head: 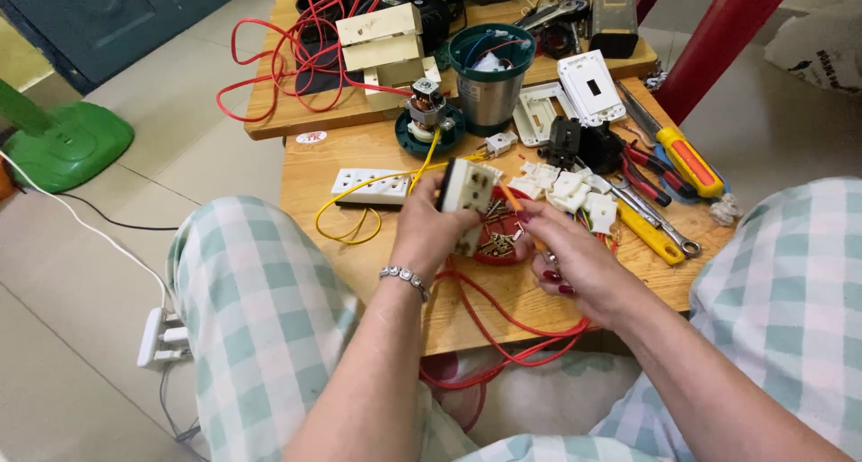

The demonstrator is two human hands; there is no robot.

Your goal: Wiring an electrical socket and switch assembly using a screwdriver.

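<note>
My left hand (424,228) grips a cream socket block (467,197) upright above a low wooden table (350,255). A yellow wire runs from the block toward a white socket strip (373,185). My right hand (575,255) holds a thin orange-handled screwdriver (510,197) with its tip at the block's side. Under both hands sits a small red dish (503,246) of screws.
White socket parts (561,188) lie right of the block, with pliers, a wrench and a yellow screwdriver (687,161). Behind stand a small motor (426,112), a green-rimmed metal cup (491,76), a white wall plate (591,87) and tangled red wire (296,44). A power adapter (160,336) lies on the floor at left.
</note>
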